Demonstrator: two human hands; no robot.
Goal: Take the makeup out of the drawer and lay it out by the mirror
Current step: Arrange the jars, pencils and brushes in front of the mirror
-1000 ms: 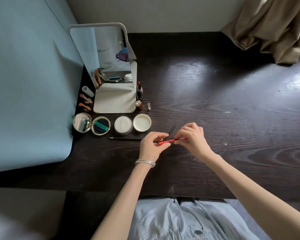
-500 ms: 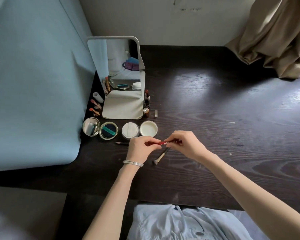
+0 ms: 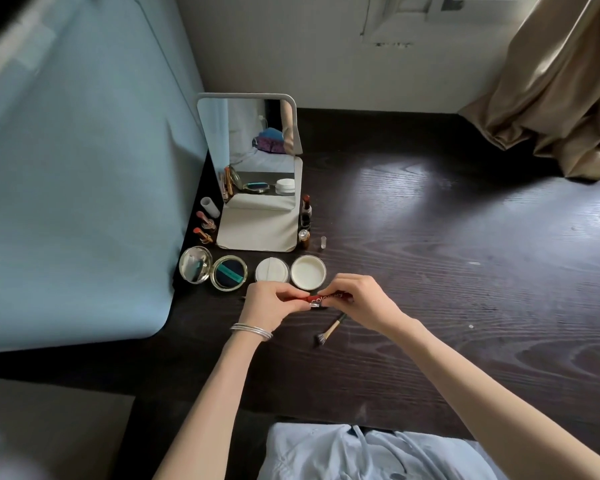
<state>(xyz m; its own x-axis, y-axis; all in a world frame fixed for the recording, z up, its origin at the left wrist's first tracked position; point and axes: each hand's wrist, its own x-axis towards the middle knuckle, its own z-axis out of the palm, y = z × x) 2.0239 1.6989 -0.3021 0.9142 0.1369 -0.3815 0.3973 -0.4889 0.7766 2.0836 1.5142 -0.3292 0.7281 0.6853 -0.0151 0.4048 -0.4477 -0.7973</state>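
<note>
A white standing mirror (image 3: 253, 174) stands at the left of the dark wooden desk (image 3: 465, 254). In front of it lie an open gold compact (image 3: 211, 271) and an open white powder jar (image 3: 272, 270) beside its lid (image 3: 308, 271). Lipsticks (image 3: 205, 225) lie left of the mirror, and small bottles (image 3: 305, 220) stand to its right. My left hand (image 3: 269, 306) and my right hand (image 3: 361, 301) both pinch a red makeup pencil (image 3: 321, 298) just in front of the jar. A small brush (image 3: 329, 330) lies on the desk below my hands. No drawer is in view.
A pale blue padded surface (image 3: 84, 185) borders the desk on the left. A beige curtain (image 3: 561, 84) hangs onto the desk's far right corner. A tiny clear cap (image 3: 323, 242) stands right of the bottles.
The view has tilted up, and my hands with the red pencil now sit closer to the jar. The brush now shows lying below my hands.
</note>
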